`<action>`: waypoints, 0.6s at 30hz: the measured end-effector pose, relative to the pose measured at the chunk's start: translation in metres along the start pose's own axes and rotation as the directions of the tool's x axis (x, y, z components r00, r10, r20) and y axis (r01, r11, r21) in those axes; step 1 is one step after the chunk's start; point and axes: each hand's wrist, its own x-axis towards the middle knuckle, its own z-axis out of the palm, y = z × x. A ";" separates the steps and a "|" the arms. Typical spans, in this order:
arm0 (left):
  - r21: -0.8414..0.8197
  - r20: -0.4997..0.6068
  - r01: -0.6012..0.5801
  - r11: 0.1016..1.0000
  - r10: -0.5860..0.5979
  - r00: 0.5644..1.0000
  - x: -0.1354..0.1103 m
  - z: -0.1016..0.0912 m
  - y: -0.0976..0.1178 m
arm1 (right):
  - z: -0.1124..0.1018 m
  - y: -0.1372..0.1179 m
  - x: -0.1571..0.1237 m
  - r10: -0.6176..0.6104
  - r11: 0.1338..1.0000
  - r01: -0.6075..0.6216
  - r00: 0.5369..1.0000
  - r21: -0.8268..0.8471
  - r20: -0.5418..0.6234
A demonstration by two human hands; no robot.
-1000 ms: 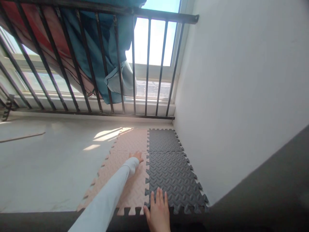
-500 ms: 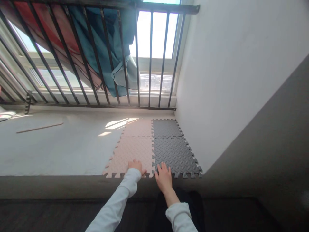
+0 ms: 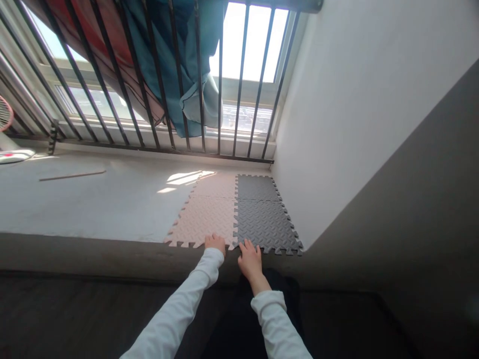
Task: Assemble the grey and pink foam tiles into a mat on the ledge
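Interlocking foam mats lie on a raised pale floor in the corner: pink tiles point(image 3: 209, 214) on the left, grey tiles point(image 3: 264, 219) on the right, joined along a toothed seam. My left hand point(image 3: 214, 243) rests on the near edge of the pink tile, its fingers curled down on the mat. My right hand point(image 3: 250, 257) lies flat with its fingers spread on the near edge of the grey tile, beside the seam. Both arms are in white sleeves. Neither hand holds anything.
A white wall point(image 3: 355, 99) runs along the right side of the mats. Black window bars point(image 3: 179, 80) with blue and red cloth point(image 3: 164, 45) hanging behind them close the far side. A thin stick point(image 3: 73, 175) and a fan base point(image 3: 15, 155) lie far left. A dark step edge point(image 3: 93, 254) fronts the floor.
The view has pulled back and the mats look farther away. My left hand drew back from the middle of the pink tiles to their near edge. My right hand stayed at the grey tile's edge.
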 end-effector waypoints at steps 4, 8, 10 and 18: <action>-0.011 0.096 -0.039 0.999 0.040 0.995 0.008 -0.004 -0.005 | -0.001 -0.001 -0.001 -0.004 1.000 0.004 1.000 -0.018 0.024; -0.011 0.104 -0.055 0.998 0.056 0.993 0.013 -0.005 -0.009 | 0.000 -0.002 0.000 0.004 1.000 -0.003 1.000 -0.023 0.031; -0.009 0.110 -0.048 0.999 0.049 0.993 0.013 -0.005 -0.009 | 0.000 -0.002 0.000 0.005 1.000 -0.005 1.000 -0.020 0.029; -0.083 0.098 -0.017 0.996 0.025 0.995 0.008 -0.005 -0.004 | 0.000 -0.001 0.000 0.010 1.000 -0.010 0.999 0.008 0.042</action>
